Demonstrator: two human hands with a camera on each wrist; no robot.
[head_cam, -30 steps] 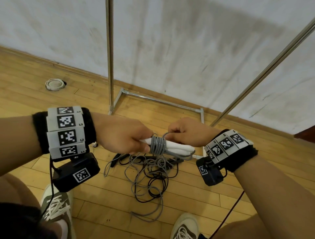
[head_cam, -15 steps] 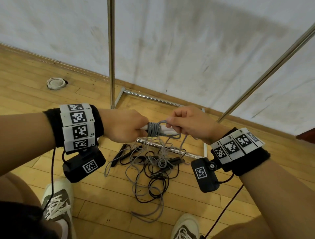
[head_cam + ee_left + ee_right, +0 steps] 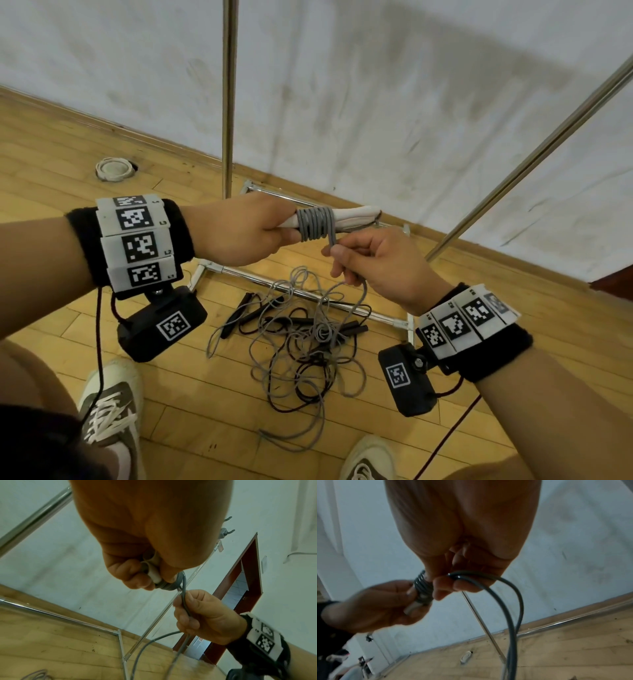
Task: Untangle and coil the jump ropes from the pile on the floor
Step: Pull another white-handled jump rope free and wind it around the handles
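A wooden plank floor meets a stained white wall, with a chrome rack frame standing against it. Above the floor, the left hand is closed around one end of a pair of white handles, fingers curled under them and thumb pressed along the side; the handles stick out past the fingertips toward the wall. Just beyond those fingertips, several tight turns of grey rope circle both handles, the nearest turn touching the left thumb in the left wrist view. From the last turn a strand drops straight into the right hand, which sits just below the handles' free end. Its fingers are curled into a loose fist and the strand is pinched between thumb and forefinger, then runs through the palm and comes out below the little finger. In the right wrist view two grey strands hang from those fingers toward the floor. Well below both hands lies the pile, loose grey loops crossing black rope and black handles. Two sneakers stand nearer than the pile.
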